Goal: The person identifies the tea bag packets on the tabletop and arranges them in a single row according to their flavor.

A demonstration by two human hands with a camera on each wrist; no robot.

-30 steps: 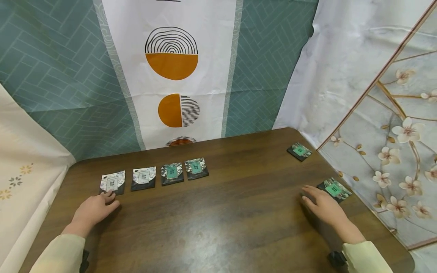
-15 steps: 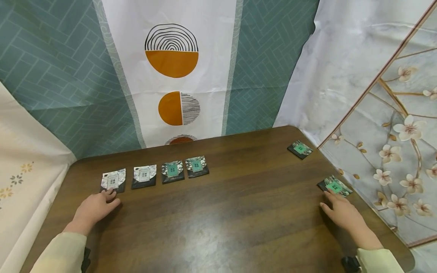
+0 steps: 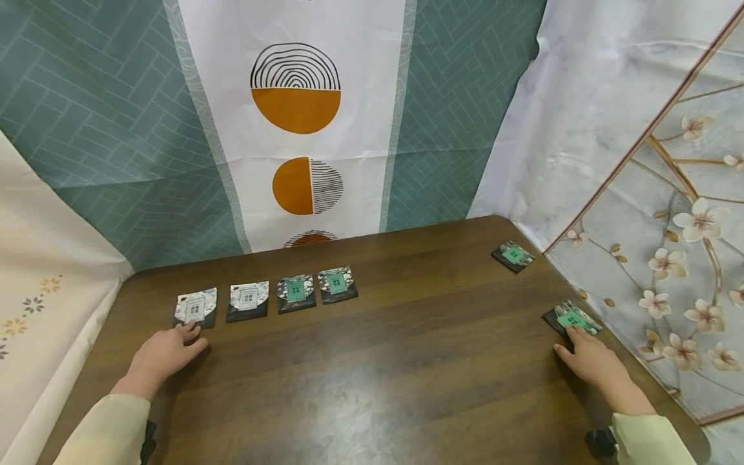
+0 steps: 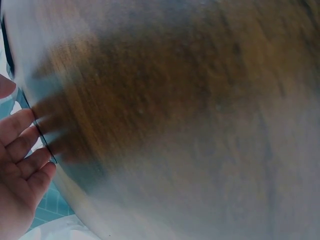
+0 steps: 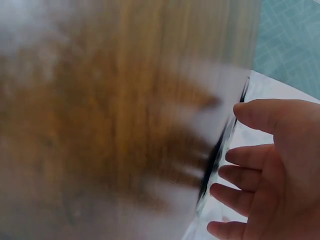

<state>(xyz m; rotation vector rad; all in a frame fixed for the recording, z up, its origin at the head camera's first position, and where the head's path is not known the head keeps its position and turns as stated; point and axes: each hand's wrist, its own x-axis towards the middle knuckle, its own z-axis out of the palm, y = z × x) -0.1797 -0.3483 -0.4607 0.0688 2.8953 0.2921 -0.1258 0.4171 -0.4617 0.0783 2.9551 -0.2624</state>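
Observation:
At the table's left, my left hand (image 3: 165, 357) rests its loosely bent fingers on the near edge of a flat white-and-black packet (image 3: 196, 305). A second white-and-black packet (image 3: 248, 299) lies just right of it. On the right side, my right hand (image 3: 594, 359) touches the near edge of a green-and-black packet (image 3: 571, 316) with relaxed fingers. The left wrist view has the left hand (image 4: 22, 167) at its left border, fingertips at a thin dark edge. In the right wrist view, the right hand (image 5: 277, 165) has thumb and fingers spread near the packet's thin edge (image 5: 212, 162).
Two green-and-black packets, one (image 3: 296, 292) left of the other (image 3: 337, 284), continue the left row. Another green packet (image 3: 513, 256) lies near the far right corner. The brown table (image 3: 372, 361) is bordered by a teal-and-white curtain (image 3: 314, 142) behind and a floral cloth (image 3: 668, 271) at right.
My right hand has moved right and come onto the near edge of the green packet. The left hand stays on the white packet. The head view has shifted slightly.

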